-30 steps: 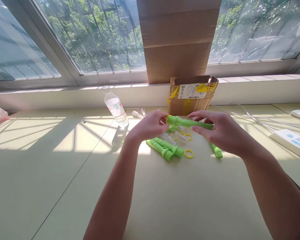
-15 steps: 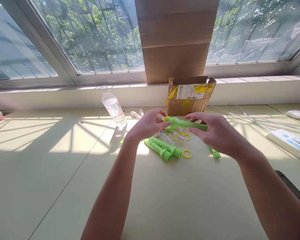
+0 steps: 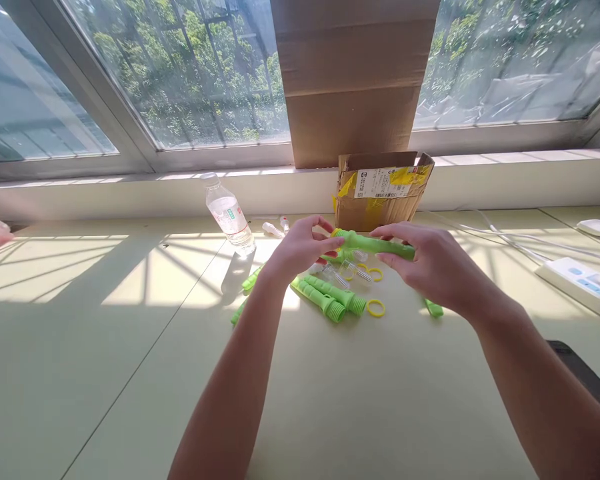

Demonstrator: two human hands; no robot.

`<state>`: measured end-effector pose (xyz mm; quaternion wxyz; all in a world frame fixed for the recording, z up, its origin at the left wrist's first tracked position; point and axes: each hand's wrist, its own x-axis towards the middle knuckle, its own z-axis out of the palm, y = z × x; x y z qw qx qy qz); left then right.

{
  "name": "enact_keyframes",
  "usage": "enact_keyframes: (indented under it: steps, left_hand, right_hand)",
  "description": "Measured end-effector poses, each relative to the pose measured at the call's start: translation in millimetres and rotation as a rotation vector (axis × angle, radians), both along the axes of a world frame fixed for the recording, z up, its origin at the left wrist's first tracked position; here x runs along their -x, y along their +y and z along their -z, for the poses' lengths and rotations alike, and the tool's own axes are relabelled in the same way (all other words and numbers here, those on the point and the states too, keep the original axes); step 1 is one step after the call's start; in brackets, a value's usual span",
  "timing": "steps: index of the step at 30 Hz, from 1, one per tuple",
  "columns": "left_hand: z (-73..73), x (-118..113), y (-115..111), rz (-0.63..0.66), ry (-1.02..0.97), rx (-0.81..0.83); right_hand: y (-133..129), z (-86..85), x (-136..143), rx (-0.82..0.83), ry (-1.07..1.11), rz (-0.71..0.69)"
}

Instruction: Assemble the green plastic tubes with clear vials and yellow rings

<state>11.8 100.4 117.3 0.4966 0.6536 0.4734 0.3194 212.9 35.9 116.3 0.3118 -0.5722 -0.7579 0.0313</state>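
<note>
A green plastic tube (image 3: 373, 244), bumpy like a bamboo stem, is held level above the table between both hands. My right hand (image 3: 437, 267) is closed round its plain end. At the threaded end, the fingers of my left hand (image 3: 300, 250) pinch a yellow ring (image 3: 336, 233) that sits around or against the thread; which of the two I cannot tell. Beneath lie two similar green tubes (image 3: 327, 303) side by side, their threaded ends toward me. A loose yellow ring (image 3: 375, 308) rests beside them. Small clear plastic tubes (image 3: 363, 273) and more yellow rings (image 3: 377, 274) lie just behind.
An open cardboard box (image 3: 380, 200) stands at the back by the window. Left of it is a water bottle (image 3: 231, 220), with small white pieces (image 3: 273, 230) nearby. More green parts (image 3: 434, 307) lie at both sides. A power strip (image 3: 580, 280) and a black flat object (image 3: 585, 377) are at right.
My left hand and the tube's threaded end have shifted slightly right. Green pieces beside my left forearm now show more. The grip of both hands looks the same.
</note>
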Motion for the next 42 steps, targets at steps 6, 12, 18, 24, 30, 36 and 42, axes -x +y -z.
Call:
enact_keyframes:
  steps: [6,12,18,24,30,36,42]
  left_hand:
    - [-0.8,-0.5,0.1,0.017,-0.055,-0.046]
    - [-0.1,-0.1,2.4,0.039,-0.098,-0.102]
    - [2.9,0.5,5.3,0.074,-0.149,-0.135]
    - [2.5,2.4,6.0,0.094,-0.192,-0.201]
    - [2.0,4.1,5.9,0.123,-0.240,-0.196]
    - [3.8,3.1,7.1,0.109,-0.273,-0.203]
    - [4.6,2.0,7.7,0.096,-0.310,-0.206]
  right_hand:
    - [-0.4,-1.5,-1.1,-0.030,0.049,0.019]
    - [-1.0,-2.5,-1.4,-0.026,0.105,0.027]
    - [0.2,-1.5,-2.3,-0.007,0.151,0.030]
    - [-0.1,-2.6,-3.4,0.010,0.171,0.039]
    - [-1.0,-3.7,-2.8,0.028,0.211,0.023]
    - [-1.7,-4.6,-0.1,0.078,0.275,0.042]
    - [-1.2,-5.3,1.3,0.166,0.440,0.016]
